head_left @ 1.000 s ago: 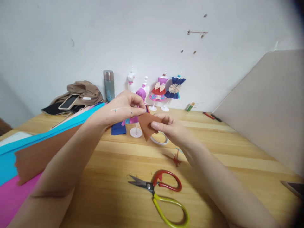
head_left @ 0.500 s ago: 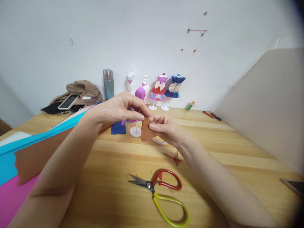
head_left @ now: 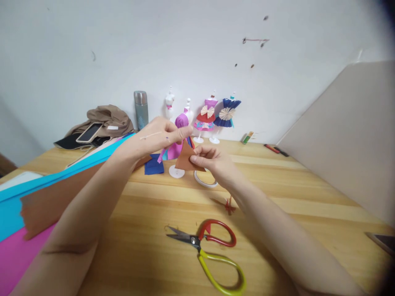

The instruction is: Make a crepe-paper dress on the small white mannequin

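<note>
My right hand [head_left: 216, 164] pinches a small brown paper piece [head_left: 187, 158], thumb in front, in mid-air. The piece has fanned out, narrow at the top and wide below. My left hand [head_left: 159, 133] is just above its narrow end, with thumb and forefinger pressed together; anything in that pinch is too small to make out. Directly behind the paper stands a small mannequin in a purple dress [head_left: 175, 151] with a rolled purple flower, partly hidden by my left hand. Scissors [head_left: 194, 241] with one red and one yellow handle lie spread on the table below.
A roll of tape [head_left: 205, 181] and red paper scraps [head_left: 228, 205] lie under my right arm. Blue paper [head_left: 154, 165] and long coloured sheets [head_left: 61, 193] are at left. Dressed mannequins [head_left: 226, 113], a flask [head_left: 141, 110] and a phone [head_left: 89, 132] stand or lie further back.
The brown paper has tilted and spread into a wider fan. My left hand has risen slightly from it, its fingers drawn in. More of the purple dress and tape roll now shows.
</note>
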The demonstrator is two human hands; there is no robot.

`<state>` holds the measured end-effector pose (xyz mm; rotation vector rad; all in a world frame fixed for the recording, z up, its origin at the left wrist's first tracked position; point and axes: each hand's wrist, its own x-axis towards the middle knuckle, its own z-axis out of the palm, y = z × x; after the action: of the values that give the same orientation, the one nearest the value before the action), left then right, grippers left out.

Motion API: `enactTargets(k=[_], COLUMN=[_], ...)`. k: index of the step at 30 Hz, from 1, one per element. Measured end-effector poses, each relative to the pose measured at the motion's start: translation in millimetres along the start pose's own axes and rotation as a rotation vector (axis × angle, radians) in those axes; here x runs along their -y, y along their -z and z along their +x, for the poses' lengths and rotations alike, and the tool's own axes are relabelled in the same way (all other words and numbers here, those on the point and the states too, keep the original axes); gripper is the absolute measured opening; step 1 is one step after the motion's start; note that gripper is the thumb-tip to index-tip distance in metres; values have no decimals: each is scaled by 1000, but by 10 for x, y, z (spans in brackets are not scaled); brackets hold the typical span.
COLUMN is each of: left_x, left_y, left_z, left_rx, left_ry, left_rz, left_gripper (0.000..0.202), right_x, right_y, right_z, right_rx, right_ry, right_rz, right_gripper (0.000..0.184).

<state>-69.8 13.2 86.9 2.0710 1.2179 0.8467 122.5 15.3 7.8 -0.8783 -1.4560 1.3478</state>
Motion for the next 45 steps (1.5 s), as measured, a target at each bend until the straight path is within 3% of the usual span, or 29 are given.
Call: enactTargets(k=[5, 8, 13, 27, 33, 37, 40, 45], left_x=[-39, -17, 28, 42, -10, -89, -179, -241], left_y=[-83, -86, -28, 39, 62, 31, 13, -49], left_z=[-4, 9, 40, 64, 22, -74, -157, -186], left_rx=[91, 79, -1, -26, 9, -147, -162, 40], left_ry=[-22, -31, -8, -25, -10, -45, -91, -76], left_rz=[0, -43, -21, 59, 45, 18, 20, -47], left_gripper=[25, 19, 24, 32, 25, 13, 13, 43], right_x=[-8, -2, 53, 34, 136, 200, 228, 239], right_y=[18, 43, 76, 151, 230, 222, 148, 33], right_z=[9, 15, 12, 46, 18, -41, -115, -206], right_rx=[0, 18, -25, -71, -226, -313, -445, -582], right_ry=[-22, -19, 9, 71, 269, 407, 618, 1052], right_rz=[-12, -32, -64, -143, -175, -236, -471, -980], right_gripper=[29, 28, 22, 23, 24, 20, 14, 15])
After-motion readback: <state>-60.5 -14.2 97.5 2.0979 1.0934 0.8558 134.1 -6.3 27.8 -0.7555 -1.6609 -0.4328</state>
